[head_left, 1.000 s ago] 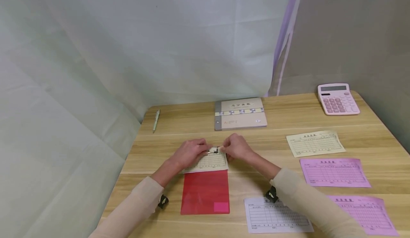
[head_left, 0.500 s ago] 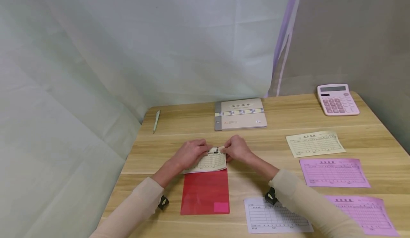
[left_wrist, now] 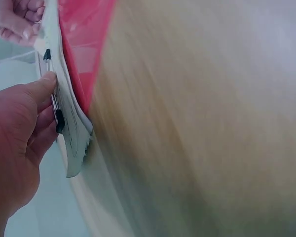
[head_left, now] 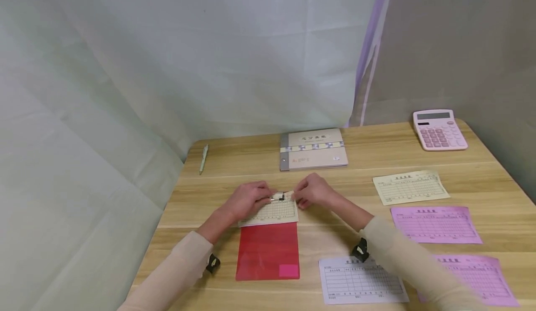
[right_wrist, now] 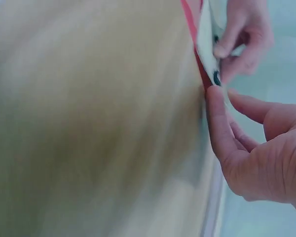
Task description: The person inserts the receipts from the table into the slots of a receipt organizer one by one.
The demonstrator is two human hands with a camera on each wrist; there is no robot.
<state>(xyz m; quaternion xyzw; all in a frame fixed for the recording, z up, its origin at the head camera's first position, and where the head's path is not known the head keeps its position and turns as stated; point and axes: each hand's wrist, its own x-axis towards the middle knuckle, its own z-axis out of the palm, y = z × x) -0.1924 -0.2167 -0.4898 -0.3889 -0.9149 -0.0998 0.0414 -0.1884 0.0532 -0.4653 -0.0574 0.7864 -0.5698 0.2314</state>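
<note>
A red clear-covered folder (head_left: 268,251) lies in front of me with a stack of cream printed slips (head_left: 281,212) over its upper part. Along the stack's top runs a metal paper fastener (head_left: 282,198) with black sliders. My left hand (head_left: 250,199) grips it at the left, thumb pressed on the metal bar (left_wrist: 53,94) between the sliders and fingers behind. At the slips' upper right corner, my right hand (head_left: 314,191) pinches the edge between thumb and index finger. The right wrist view shows that hand (right_wrist: 266,155) close to one slider.
Behind the hands lies an account book (head_left: 314,149), with a pen (head_left: 204,159) farther left and a pink calculator (head_left: 439,130) at the back right. On the right are a cream slip (head_left: 411,188), pink slips (head_left: 436,225) and a white slip (head_left: 362,281).
The right hand has shifted slightly to the right at the corner. The slips' right side lifted and curled half a second ago, and lies flatter now. The left hand has stayed in place.
</note>
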